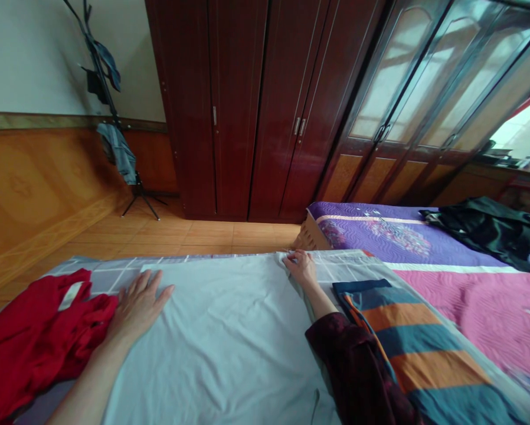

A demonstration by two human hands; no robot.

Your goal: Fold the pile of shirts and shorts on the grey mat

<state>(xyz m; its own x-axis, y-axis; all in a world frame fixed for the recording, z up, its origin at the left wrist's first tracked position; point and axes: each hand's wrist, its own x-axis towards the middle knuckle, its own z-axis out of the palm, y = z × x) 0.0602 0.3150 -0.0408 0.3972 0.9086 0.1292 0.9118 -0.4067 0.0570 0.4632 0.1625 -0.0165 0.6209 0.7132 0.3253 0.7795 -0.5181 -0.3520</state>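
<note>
A pale blue cloth (pixel 229 330), lightly wrinkled, lies spread out in front of me; its near end runs out of view, and I cannot tell whether it is a garment. My left hand (pixel 138 304) rests flat on its left far corner with the fingers spread. At the far right corner, my right hand (pixel 301 268) has its fingertips closed on the cloth's edge. A red garment (pixel 39 336) with a white label lies crumpled beside my left forearm. Right of my dark sleeve is a folded garment (pixel 415 330) with blue and orange stripes.
Everything lies on a grey checked cover (pixel 336 265). A bed (pixel 424 236) with a purple and pink spread adjoins on the right, holding a dark jacket (pixel 490 227). Beyond stand a dark red wardrobe (pixel 238 118) and a coat rack (pixel 110 100).
</note>
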